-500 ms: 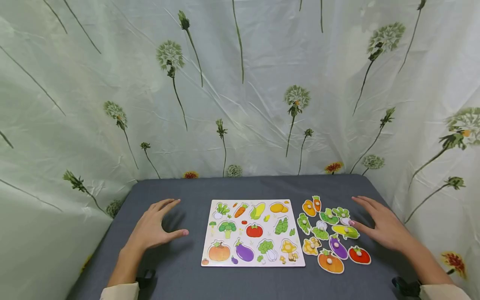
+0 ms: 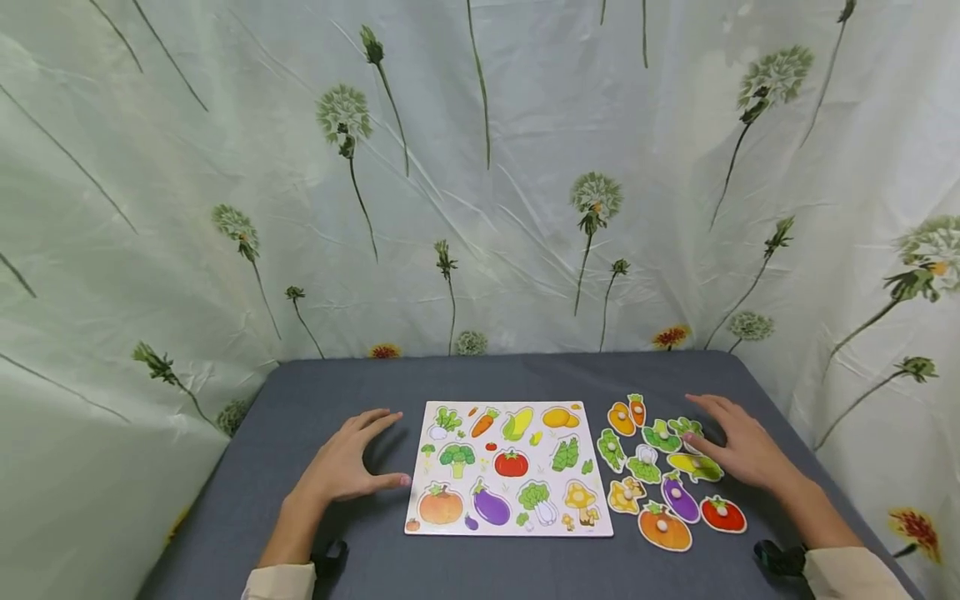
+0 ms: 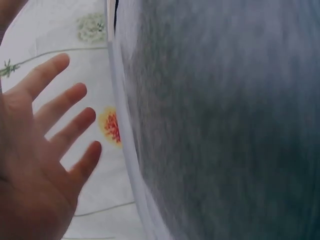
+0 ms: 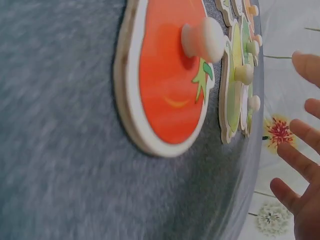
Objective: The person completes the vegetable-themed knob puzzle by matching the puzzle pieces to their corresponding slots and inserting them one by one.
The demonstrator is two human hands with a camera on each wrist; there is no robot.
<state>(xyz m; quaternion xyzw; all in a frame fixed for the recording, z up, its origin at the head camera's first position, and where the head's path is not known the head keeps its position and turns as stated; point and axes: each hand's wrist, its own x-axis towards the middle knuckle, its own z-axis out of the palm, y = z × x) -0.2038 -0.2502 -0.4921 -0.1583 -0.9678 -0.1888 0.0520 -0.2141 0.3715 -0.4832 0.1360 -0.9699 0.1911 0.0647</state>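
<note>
A white puzzle board (image 2: 468, 525) with printed vegetables lies flat on the table. At its left edge my left hand (image 2: 337, 465) hovers, thumb and fingers spread apart, holding nothing. Knobbed wooden vegetable pieces are grouped right of the board, among them a tomato piece (image 2: 723, 515), a pumpkin piece (image 2: 664, 528), an eggplant piece (image 2: 678, 498) and a corn piece (image 2: 695, 467). Over the far right of this group, my right hand (image 2: 746, 450) has its fingers extended; the thumb overlaps the radish-like piece (image 2: 686, 426). Close up in the right wrist view is the tomato piece's round knob (image 4: 204, 40).
A dark grey cloth covers the table (image 2: 345, 383). Behind it and at both sides hangs a pale curtain (image 2: 510, 275) printed with dandelions. Carrot (image 2: 637, 409) and mushroom (image 2: 626, 495) pieces lie nearer the board's right edge. Dark straps sit at both wrists.
My left hand has moved right, up to the board's edge. The right hand has shifted left, further over the pieces. The board and pieces have stayed in place.
</note>
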